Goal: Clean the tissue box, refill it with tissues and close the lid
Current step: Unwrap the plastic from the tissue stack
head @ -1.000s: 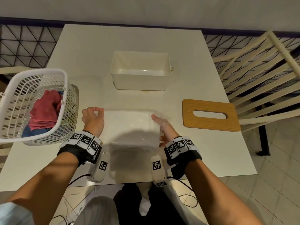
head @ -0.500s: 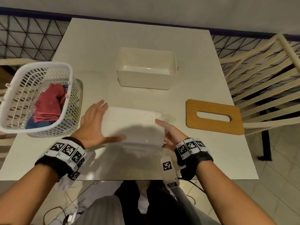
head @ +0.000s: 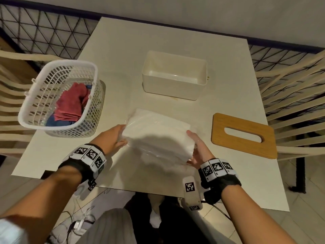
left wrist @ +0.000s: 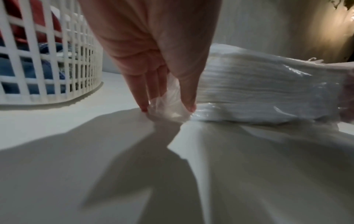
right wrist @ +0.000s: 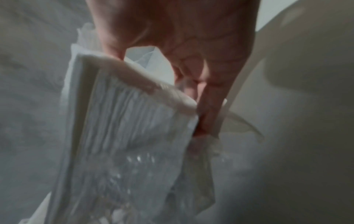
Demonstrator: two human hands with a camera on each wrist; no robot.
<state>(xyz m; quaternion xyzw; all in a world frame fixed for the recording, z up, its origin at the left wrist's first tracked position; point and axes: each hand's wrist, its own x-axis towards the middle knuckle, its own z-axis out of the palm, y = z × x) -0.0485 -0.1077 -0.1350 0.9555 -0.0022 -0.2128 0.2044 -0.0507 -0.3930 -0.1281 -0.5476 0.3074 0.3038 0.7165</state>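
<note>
A white tissue pack (head: 158, 131) in clear plastic wrap sits low over the table's front, held between my two hands. My left hand (head: 114, 138) is at its left end; in the left wrist view its thumb and fingers (left wrist: 141, 94) pinch the gathered wrap at that end of the tissue pack (left wrist: 258, 87). My right hand (head: 196, 148) grips the right end, thumb on top and fingers underneath, and the tissue pack (right wrist: 124, 121) looks blurred there. Behind the pack the white tissue box (head: 168, 88) stands open and empty. The wooden lid (head: 228, 141), with its slot, lies flat on the right.
A white lattice basket (head: 70, 65) holding a red cloth (head: 70, 104) and a blue one stands at the table's left edge, close to my left hand. Slatted chairs flank the table on the right (head: 299, 103) and left (head: 10, 103). Cables hang below the front edge.
My left hand went from a fist beside the pack, to flat on its top, to pinching its left end. The pack has shifted and tilted between both hands.
</note>
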